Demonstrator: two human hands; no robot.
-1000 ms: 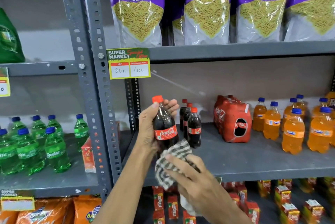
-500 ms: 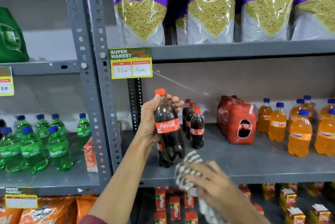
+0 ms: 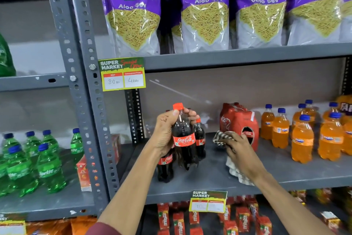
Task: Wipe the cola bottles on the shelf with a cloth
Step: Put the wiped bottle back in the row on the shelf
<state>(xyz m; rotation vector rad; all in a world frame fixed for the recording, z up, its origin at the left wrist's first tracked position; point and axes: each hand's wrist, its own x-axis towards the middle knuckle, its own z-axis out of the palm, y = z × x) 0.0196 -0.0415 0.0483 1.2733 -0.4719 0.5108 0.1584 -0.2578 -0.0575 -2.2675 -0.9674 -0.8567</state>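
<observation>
Cola bottle [image 3: 184, 139] with a red cap sits in the left hand [image 3: 165, 133], which is wrapped around its neck and shoulder and holds it upright, with its base low over the grey shelf [image 3: 209, 177]; whether the base touches the shelf cannot be told. Just beside it, partly hidden by that hand and wrist, stands a second cola bottle [image 3: 166, 168] at the front, and a third cola bottle [image 3: 200, 139] stands right behind the held one. Off to the right, the right hand [image 3: 239, 152] is clenched on a checked cloth [image 3: 222, 137], pressing it down on the shelf surface between the bottles and a red multipack of cola [image 3: 237, 120]; a bunch of the cloth sticks out past the fingers and the rest trails under the wrist toward the shelf edge. Orange soda bottles [image 3: 302, 139] with blue caps fill the right end of the same shelf. Green Sprite bottles [image 3: 49, 170] stand in the neighbouring bay, and purple snack bags [image 3: 205, 12] line the shelf above.
</observation>
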